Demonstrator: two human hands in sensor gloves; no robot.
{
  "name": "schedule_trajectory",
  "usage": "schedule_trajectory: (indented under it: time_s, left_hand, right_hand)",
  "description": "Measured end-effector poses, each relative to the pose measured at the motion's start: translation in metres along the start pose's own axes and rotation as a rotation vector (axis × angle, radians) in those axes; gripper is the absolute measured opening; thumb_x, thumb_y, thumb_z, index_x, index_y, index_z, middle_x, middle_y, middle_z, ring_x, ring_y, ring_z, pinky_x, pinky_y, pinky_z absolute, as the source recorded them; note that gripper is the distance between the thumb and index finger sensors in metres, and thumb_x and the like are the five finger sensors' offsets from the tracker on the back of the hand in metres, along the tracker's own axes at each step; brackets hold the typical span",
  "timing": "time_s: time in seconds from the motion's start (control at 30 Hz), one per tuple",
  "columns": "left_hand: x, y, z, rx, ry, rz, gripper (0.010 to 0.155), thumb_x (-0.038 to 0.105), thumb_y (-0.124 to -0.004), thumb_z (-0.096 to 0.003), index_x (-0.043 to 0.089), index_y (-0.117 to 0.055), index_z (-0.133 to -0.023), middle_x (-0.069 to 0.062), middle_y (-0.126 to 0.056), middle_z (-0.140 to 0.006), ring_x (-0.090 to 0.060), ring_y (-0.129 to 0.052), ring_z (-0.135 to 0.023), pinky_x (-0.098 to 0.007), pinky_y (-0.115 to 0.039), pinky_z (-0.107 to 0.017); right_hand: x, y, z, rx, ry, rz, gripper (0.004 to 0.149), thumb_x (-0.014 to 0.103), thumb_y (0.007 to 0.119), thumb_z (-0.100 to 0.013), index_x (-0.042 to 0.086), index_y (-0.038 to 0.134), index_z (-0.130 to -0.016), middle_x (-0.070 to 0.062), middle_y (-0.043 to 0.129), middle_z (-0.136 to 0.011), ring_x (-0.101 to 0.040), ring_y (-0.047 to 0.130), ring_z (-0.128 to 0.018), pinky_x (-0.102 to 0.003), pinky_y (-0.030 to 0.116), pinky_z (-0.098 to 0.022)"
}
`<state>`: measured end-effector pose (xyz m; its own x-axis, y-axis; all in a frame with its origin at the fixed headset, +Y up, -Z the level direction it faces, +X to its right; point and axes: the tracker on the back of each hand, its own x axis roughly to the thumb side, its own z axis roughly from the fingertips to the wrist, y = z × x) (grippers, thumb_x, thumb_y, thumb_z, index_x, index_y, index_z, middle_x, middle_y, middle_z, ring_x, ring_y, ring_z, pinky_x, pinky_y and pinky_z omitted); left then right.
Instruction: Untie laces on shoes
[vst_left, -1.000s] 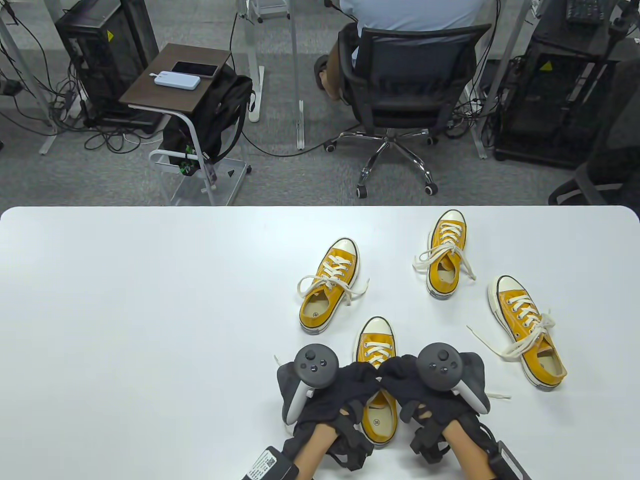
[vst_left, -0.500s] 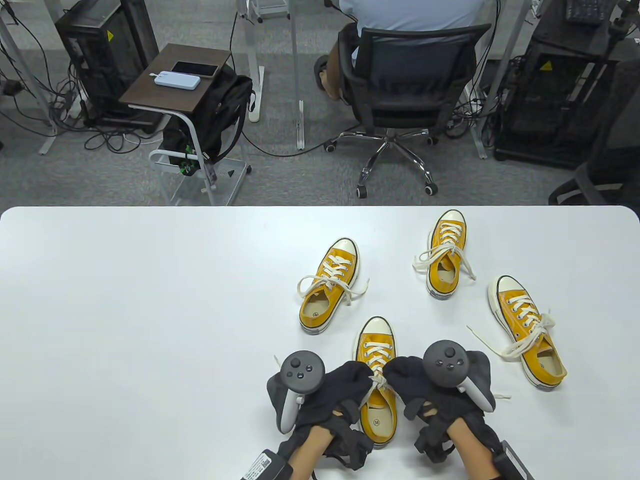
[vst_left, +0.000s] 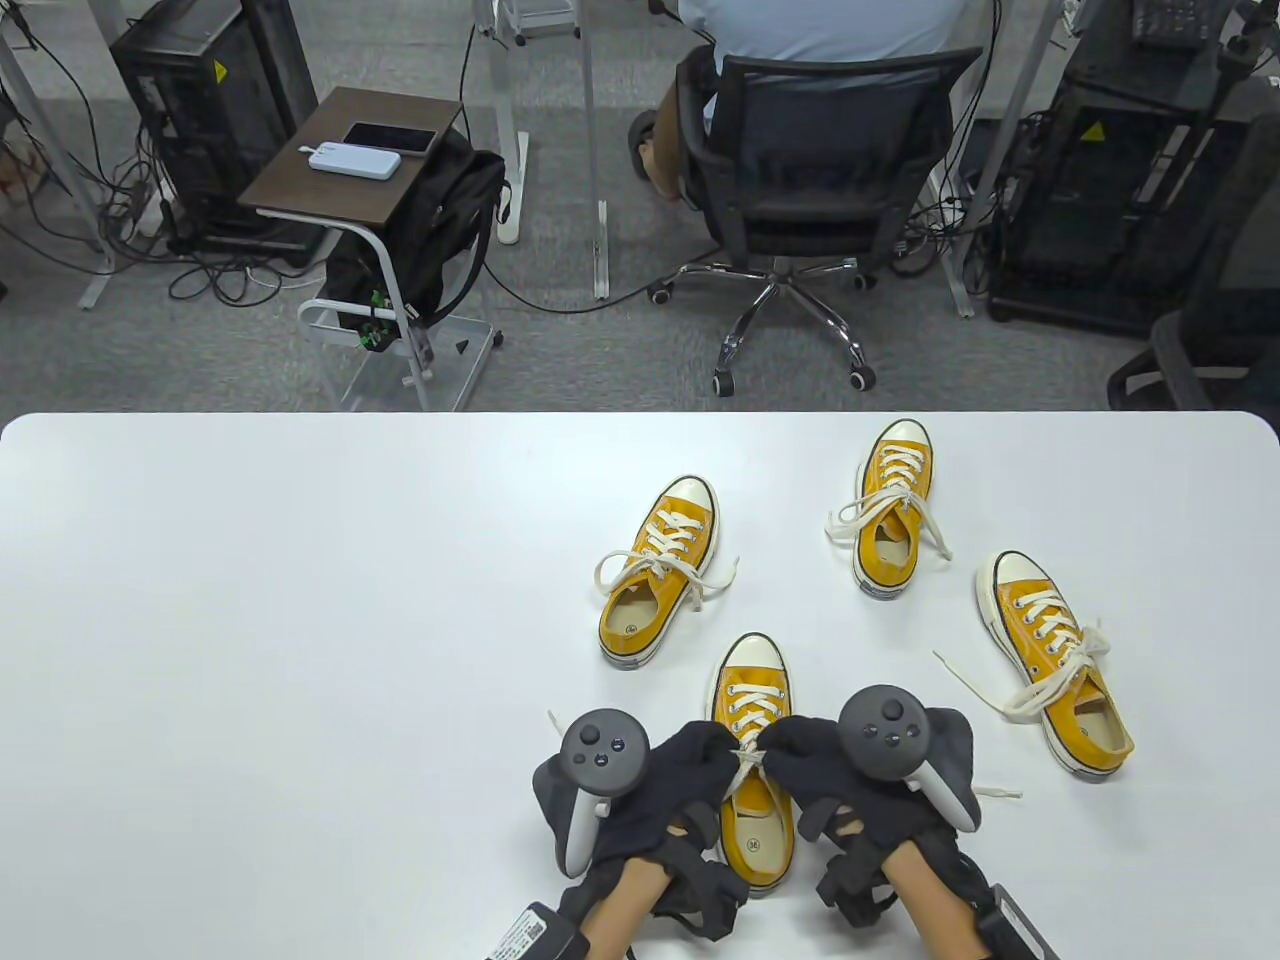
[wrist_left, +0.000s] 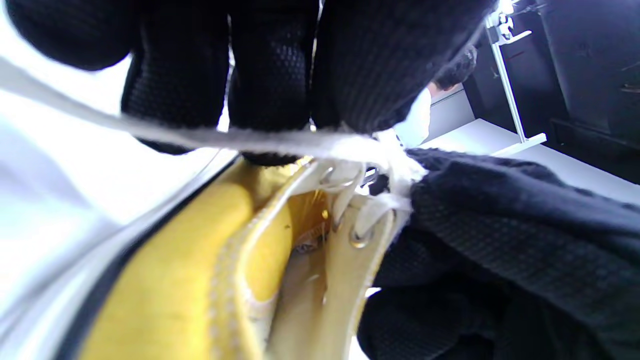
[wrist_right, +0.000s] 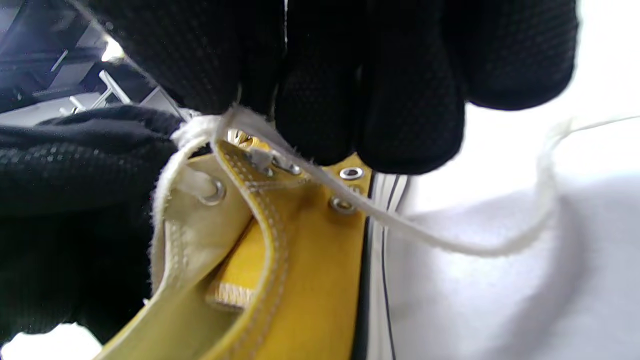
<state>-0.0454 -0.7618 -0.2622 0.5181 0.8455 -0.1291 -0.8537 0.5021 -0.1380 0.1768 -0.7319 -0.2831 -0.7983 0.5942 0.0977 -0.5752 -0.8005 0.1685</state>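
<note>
The nearest yellow sneaker (vst_left: 755, 800) lies toe away from me near the table's front edge. My left hand (vst_left: 718, 752) and right hand (vst_left: 783, 748) meet fingertip to fingertip over its cream lace knot (vst_left: 748, 757). In the left wrist view my left fingers (wrist_left: 270, 75) press on a taut lace strand (wrist_left: 200, 136) above the shoe's collar (wrist_left: 175, 280). In the right wrist view my right fingers (wrist_right: 320, 90) pinch the lace (wrist_right: 400, 220) at the top eyelets. One loose lace end (vst_left: 998, 793) trails right of the shoe.
Three more yellow sneakers with tied bows lie beyond: one at centre (vst_left: 660, 575), one farther back (vst_left: 893, 510), one at the right (vst_left: 1055, 660). The white table (vst_left: 300, 620) stretches left. A seated person in an office chair (vst_left: 810, 170) is behind the far edge.
My left hand has shifted a little left and toward me. A short stretch of lace now shows between the fingertips of both hands. The other shoes have not moved.
</note>
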Motion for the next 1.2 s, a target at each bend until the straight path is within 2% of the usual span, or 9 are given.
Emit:
schedule_trajectory:
  time_s: [0.17,0.27,0.37,0.6,0.73,0.87,0.93,1.03,1.2]
  left_hand:
    - [0.01,-0.006,0.005,-0.01,-0.142,-0.023,0.056,0.044,-0.083,-0.0456,0.035,-0.077,-0.1,-0.009,-0.092,-0.091,-0.038,-0.096,-0.07,-0.051,-0.081,-0.046]
    - [0.017,-0.008,0.007,0.043,-0.132,-0.117,0.042,0.039,-0.086,-0.0444,0.031,-0.092,-0.085,-0.004,-0.101,-0.078,-0.037,-0.098,-0.065,-0.052,-0.081,-0.045]
    - [0.019,-0.005,0.008,0.078,-0.143,-0.15,0.039,0.041,-0.085,-0.0443,0.031,-0.093,-0.081,-0.001,-0.103,-0.071,-0.034,-0.101,-0.06,-0.051,-0.083,-0.043]
    - [0.003,0.0,0.003,0.076,-0.077,-0.012,0.039,0.036,-0.083,-0.0455,0.035,-0.086,-0.084,-0.004,-0.098,-0.082,-0.034,-0.099,-0.065,-0.05,-0.083,-0.044]
    - [0.002,0.001,0.001,0.091,-0.091,0.036,0.04,0.032,-0.087,-0.0438,0.035,-0.085,-0.084,0.0,-0.101,-0.076,-0.031,-0.101,-0.06,-0.048,-0.084,-0.043]
    - [0.002,0.001,0.001,0.064,-0.083,0.018,0.047,0.034,-0.086,-0.0444,0.039,-0.086,-0.092,-0.001,-0.098,-0.075,-0.031,-0.098,-0.061,-0.048,-0.083,-0.045]
    - [0.002,0.001,0.001,0.081,-0.096,0.019,0.038,0.037,-0.088,-0.0435,0.038,-0.095,-0.08,-0.001,-0.097,-0.074,-0.032,-0.097,-0.062,-0.049,-0.082,-0.046]
    - [0.0,0.0,0.001,0.083,-0.084,0.019,0.038,0.038,-0.085,-0.0442,0.037,-0.092,-0.081,-0.002,-0.093,-0.079,-0.033,-0.094,-0.067,-0.048,-0.081,-0.047]
    - [-0.005,0.003,0.0,0.116,-0.064,0.053,0.04,0.042,-0.083,-0.0446,0.034,-0.085,-0.084,-0.003,-0.09,-0.084,-0.034,-0.094,-0.069,-0.048,-0.082,-0.047]
  right_hand:
    - [0.0,0.0,0.0,0.004,0.001,-0.015,0.035,0.038,0.085,-0.045,0.025,0.087,-0.077,-0.014,0.099,-0.07,-0.036,0.101,-0.048,-0.059,0.081,-0.044]
    - [0.0,-0.001,0.001,0.021,0.001,-0.02,0.035,0.038,0.085,-0.045,0.023,0.087,-0.077,-0.014,0.099,-0.071,-0.036,0.101,-0.048,-0.059,0.08,-0.044]
    - [0.001,0.0,0.0,0.043,-0.007,-0.022,0.036,0.036,0.084,-0.045,0.02,0.084,-0.078,-0.015,0.096,-0.073,-0.036,0.099,-0.05,-0.059,0.079,-0.045]
    - [0.004,0.003,0.0,0.049,-0.006,0.029,0.038,0.035,0.083,-0.046,0.018,0.074,-0.079,-0.017,0.088,-0.079,-0.036,0.096,-0.054,-0.06,0.077,-0.047]
    - [0.006,0.004,0.001,0.003,-0.015,0.055,0.039,0.039,0.087,-0.043,0.02,0.075,-0.076,-0.015,0.09,-0.076,-0.036,0.097,-0.053,-0.06,0.078,-0.046]
    - [0.009,0.004,0.003,-0.032,-0.032,0.094,0.037,0.04,0.088,-0.043,0.023,0.077,-0.073,-0.014,0.092,-0.076,-0.035,0.098,-0.052,-0.059,0.079,-0.045]
    - [0.011,0.004,0.003,-0.078,-0.042,0.094,0.038,0.036,0.088,-0.043,0.022,0.077,-0.077,-0.014,0.093,-0.074,-0.035,0.098,-0.049,-0.058,0.079,-0.044]
    - [0.012,0.005,0.003,-0.08,-0.047,0.114,0.039,0.031,0.086,-0.044,0.021,0.078,-0.08,-0.013,0.094,-0.072,-0.034,0.099,-0.048,-0.058,0.08,-0.043]
    - [0.009,-0.002,0.006,-0.157,-0.038,0.118,0.037,0.043,0.086,-0.042,0.025,0.078,-0.074,-0.011,0.095,-0.07,-0.033,0.099,-0.046,-0.057,0.081,-0.041]
